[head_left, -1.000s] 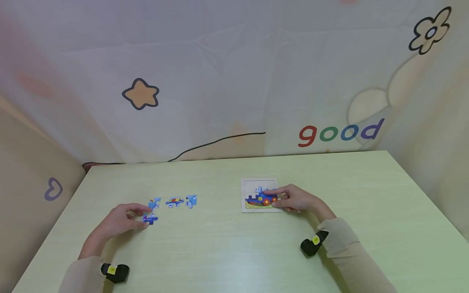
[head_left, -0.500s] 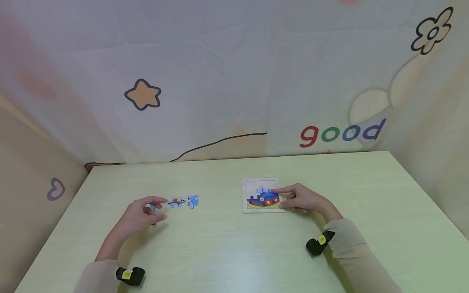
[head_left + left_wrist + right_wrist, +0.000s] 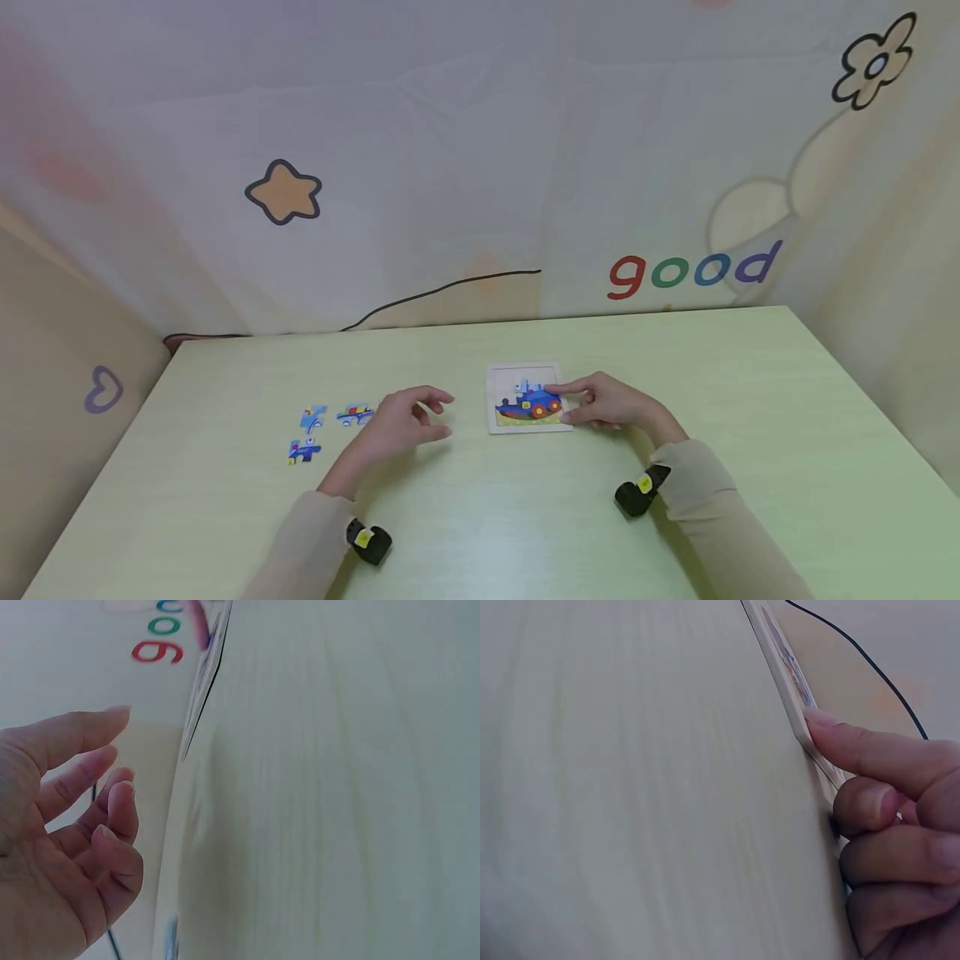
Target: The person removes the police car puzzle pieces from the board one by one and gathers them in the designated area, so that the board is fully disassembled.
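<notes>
A square puzzle board (image 3: 512, 427) with a pale frame lies on the table, partly filled with pieces showing a blue vehicle with red wheels. At its right edge my right hand (image 3: 611, 404) grips the board, index finger over the pieces and thumb at the near corner. In the right wrist view, the thumb (image 3: 855, 746) presses on the frame and the other fingers curl beside it. My left hand (image 3: 405, 423) hovers left of the board, fingers loosely bent with nothing between them. Behind it are loose puzzle pieces: a light blue one (image 3: 313, 418), a train-car one (image 3: 354, 414) and a dark blue one (image 3: 303, 451).
The pale green table (image 3: 480, 517) extends around both arms. A printed curtain (image 3: 450, 167) hangs along its back edge. Black cameras sit on the left wrist (image 3: 369, 542) and the right wrist (image 3: 642, 490).
My left hand has moved right, from the loose pieces toward the board, uncovering two pieces at the left and covering the one nearest the board. The right hand stays at the board.
</notes>
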Demonstrator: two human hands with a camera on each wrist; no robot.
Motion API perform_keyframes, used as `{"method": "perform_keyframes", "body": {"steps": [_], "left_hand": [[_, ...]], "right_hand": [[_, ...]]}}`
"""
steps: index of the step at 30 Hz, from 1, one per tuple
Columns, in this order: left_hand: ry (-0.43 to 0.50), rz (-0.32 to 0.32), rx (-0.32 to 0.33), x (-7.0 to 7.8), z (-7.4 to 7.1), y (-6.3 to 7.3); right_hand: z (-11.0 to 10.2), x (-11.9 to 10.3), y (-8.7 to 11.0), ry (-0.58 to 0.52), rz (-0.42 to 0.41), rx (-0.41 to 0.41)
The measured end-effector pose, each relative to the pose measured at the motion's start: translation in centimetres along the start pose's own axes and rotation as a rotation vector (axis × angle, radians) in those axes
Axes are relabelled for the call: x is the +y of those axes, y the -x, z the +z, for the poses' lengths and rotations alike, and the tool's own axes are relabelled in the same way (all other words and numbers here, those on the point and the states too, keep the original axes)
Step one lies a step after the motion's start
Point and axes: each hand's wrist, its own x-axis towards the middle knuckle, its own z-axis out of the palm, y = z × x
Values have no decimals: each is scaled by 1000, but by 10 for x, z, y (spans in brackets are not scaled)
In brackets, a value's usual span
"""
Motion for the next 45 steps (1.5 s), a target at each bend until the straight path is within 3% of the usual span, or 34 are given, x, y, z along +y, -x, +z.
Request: {"method": "perform_keyframes", "body": {"steps": [9, 16, 20, 27, 45], "left_hand": [[31, 22, -62, 31, 49, -53], [-122, -62, -33, 40, 71, -79], [-184, -101, -21, 46, 74, -83], [-193, -166, -7, 50, 77, -87], [-249, -206, 19, 52, 80, -85]], "right_hand": [[0, -2, -1, 2, 27, -2], [1, -1, -2, 14, 16, -4], [2, -2, -2, -2, 22, -3], [1, -1, -2, -16, 24, -7], [1, 0, -4, -30, 53, 3]]}}
